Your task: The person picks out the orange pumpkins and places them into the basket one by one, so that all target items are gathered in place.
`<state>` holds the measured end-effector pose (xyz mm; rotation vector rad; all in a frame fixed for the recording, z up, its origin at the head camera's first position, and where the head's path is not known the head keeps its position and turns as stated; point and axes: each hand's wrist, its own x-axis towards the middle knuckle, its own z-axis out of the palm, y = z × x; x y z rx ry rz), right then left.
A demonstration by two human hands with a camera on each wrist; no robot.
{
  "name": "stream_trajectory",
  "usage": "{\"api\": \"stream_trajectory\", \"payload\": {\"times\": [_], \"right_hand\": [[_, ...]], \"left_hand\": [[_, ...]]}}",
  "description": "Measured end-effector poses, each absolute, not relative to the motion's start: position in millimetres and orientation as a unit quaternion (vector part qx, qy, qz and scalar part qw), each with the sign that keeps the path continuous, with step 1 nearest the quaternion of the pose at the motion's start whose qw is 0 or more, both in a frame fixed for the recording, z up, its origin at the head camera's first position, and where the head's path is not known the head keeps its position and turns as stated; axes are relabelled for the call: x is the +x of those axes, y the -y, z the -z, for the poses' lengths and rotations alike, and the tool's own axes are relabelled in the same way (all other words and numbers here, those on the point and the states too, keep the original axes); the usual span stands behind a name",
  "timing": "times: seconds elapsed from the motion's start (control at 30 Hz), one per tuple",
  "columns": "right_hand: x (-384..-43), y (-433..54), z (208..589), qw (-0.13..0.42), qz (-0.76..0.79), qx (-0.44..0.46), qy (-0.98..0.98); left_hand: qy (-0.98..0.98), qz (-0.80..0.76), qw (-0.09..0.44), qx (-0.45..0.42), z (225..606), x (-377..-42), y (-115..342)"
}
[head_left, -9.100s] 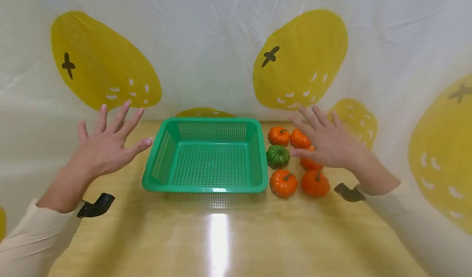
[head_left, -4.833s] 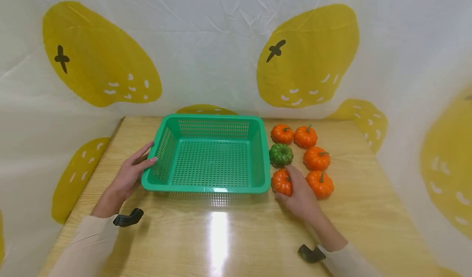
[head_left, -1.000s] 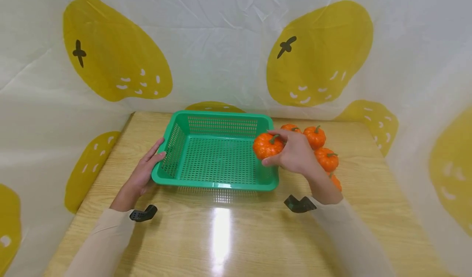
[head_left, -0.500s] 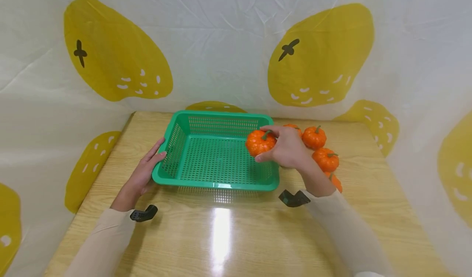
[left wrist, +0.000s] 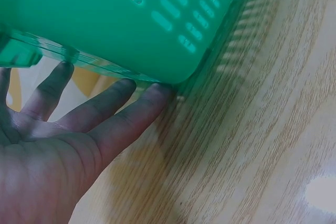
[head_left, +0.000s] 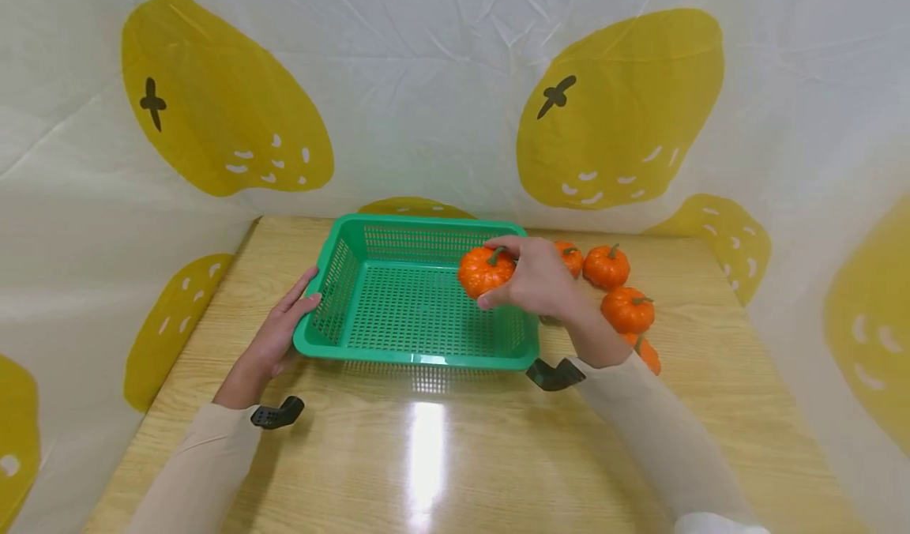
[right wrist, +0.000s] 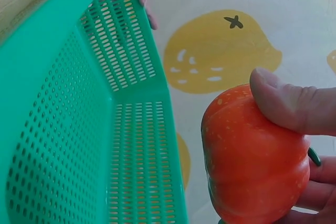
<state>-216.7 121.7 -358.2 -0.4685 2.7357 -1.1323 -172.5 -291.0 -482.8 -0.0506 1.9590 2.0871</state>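
Observation:
In the head view my right hand [head_left: 543,281] holds a small orange pumpkin [head_left: 480,273] with a green stem over the right part of a green plastic basket [head_left: 419,357]. The right wrist view shows my thumb [right wrist: 294,103] pressed on this glossy pumpkin [right wrist: 252,156], beside the perforated basket wall [right wrist: 142,156]. At the basket's left side is my left hand [head_left: 273,332], thumb and fingertip right at the rim. In the left wrist view its extended fingers [left wrist: 123,124] meet the basket's outer wall [left wrist: 121,35]. The green pumpkin seen earlier is hidden behind my right hand.
Several orange pumpkins stand right of the basket, among them one at the back [head_left: 607,265], one nearer [head_left: 628,310] and one partly behind my sleeve [head_left: 642,352]. The wooden tabletop [head_left: 341,455] ends at a white curtain [head_left: 426,123] printed with yellow fruit shapes.
My right hand gripped the front left pumpkin, lifted it off the table and carried it leftward over the basket. My left hand came down to the basket's left side and stays there.

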Motion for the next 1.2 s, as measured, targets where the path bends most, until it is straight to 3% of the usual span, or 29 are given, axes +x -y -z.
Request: {"api": "stream_trajectory", "payload": {"times": [1.2], "right_hand": [[-244, -68, 359, 0.078, 0.356, -0.234, -0.902]], "left_hand": [[-0.68, -0.721, 0.135, -0.013, 484, -173, 292]]}}
